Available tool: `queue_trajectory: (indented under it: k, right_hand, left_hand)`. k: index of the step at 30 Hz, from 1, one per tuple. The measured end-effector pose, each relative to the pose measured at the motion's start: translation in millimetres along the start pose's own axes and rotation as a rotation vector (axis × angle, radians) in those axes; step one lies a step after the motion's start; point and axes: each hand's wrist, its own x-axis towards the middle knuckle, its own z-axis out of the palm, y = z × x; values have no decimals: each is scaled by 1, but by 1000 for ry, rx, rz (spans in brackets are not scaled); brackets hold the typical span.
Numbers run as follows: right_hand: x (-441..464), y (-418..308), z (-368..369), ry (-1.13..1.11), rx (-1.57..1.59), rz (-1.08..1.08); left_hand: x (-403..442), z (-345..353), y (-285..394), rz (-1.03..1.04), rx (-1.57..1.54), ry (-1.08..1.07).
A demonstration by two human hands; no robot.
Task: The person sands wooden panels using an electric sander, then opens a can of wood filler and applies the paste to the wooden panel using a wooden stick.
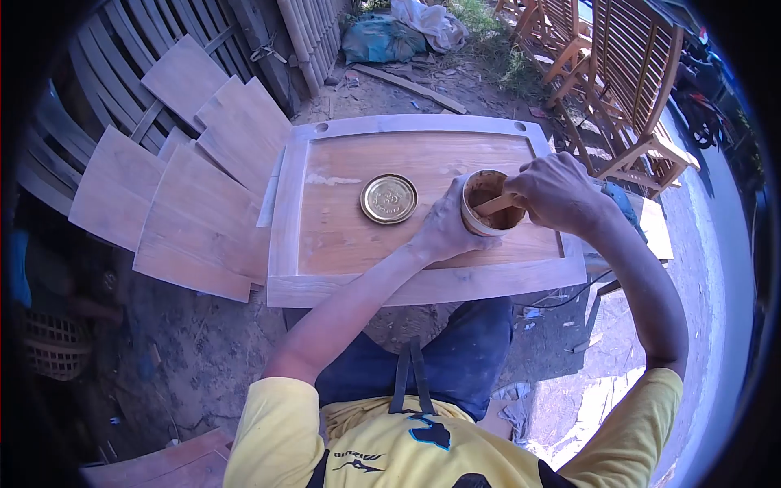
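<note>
A round can [470,218] of brown paste stands over the right half of a framed wooden panel [350,252]. My left hand [443,224] is wrapped round the can's near left side. In my right hand [561,191] is a flat wooden stick [495,205], gripped at its upper end, with its lower end down in the paste. A gold-coloured metal lid [389,198] lies on the panel left of the can, apart from both hands. Whether the can rests on the panel or is held just above it, I cannot tell.
Several bare wooden boards [199,211] lean at the left against slatted wood. Slatted wooden chairs [626,73] stand at the back right, beside a road. A blue-green tool [622,207] with a cord sits right of the panel. Sacks [382,39] lie at the back.
</note>
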Motion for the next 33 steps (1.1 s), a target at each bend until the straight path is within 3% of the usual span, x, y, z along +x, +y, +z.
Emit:
queue_trajectory:
  k: [2, 6, 12, 18, 22, 25, 28, 33]
  right_hand:
    - [5, -4, 4, 69, 22, 7]
    - [1, -9, -8, -60, -45, 91]
    - [-36, 36, -5, 3, 461, 236]
    - [-62, 49, -7, -31, 669, 406]
    - [-61, 37, -11, -48, 519, 497]
    - [-43, 16, 1, 107, 159, 288]
    - [-1, -10, 17, -21, -140, 236]
    - [-10, -1, -19, -68, 130, 154]
  left_hand:
    - [0, -1, 3, 11, -36, -14]
    - [1, -2, 2, -32, -34, -42]
    - [1, 2, 4, 36, -86, -17]
    - [1, 2, 6, 1, -74, -33]
    - [1, 2, 5, -23, -65, -46]
    - [1, 3, 5, 20, -50, -11]
    - [1, 4, 2, -4, -64, -20]
    - [0, 4, 2, 16, -56, -21]
